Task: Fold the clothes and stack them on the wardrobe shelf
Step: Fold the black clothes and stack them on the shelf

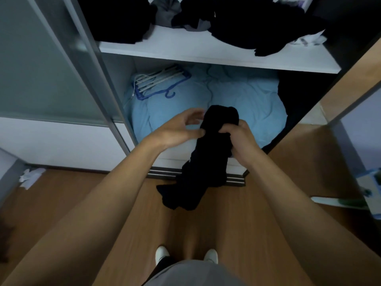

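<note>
Head view: we saw the right hand (241, 139) clenched round the bunched upper part of a limp black cloth garment (206, 162), fingers curled into the fabric. The left hand (179, 129) was spread just beside it, fingers loosely apart and arched, with the thumb tip touching the garment's left edge; we could not tell whether it pinched any cloth. The garment hung in the air between the two hands, in front of the wardrobe's lower compartment. Its top rose in a rounded lump above the right hand, and its loose end dangled over the brown wooden floor (237, 219) without visibly touching it.

Behind the hands, rumpled light blue bedding (243, 98) filled the lower compartment. A bundle of blue and white plastic hangers (158, 81) lay on the bedding at its back left corner.

Above ran the white wardrobe shelf (185, 50). A black clothes pile (117, 19) sat at the shelf's left end, a grey garment (167, 11) lay beside it, and a larger black heap (259, 25) spread toward the right end, one piece drooping over the front edge.

A frosted sliding door (41, 62) stood to the left. On the floor near its base lay a crumpled white item (31, 177). At the bottom we saw two white shoes (161, 252).
</note>
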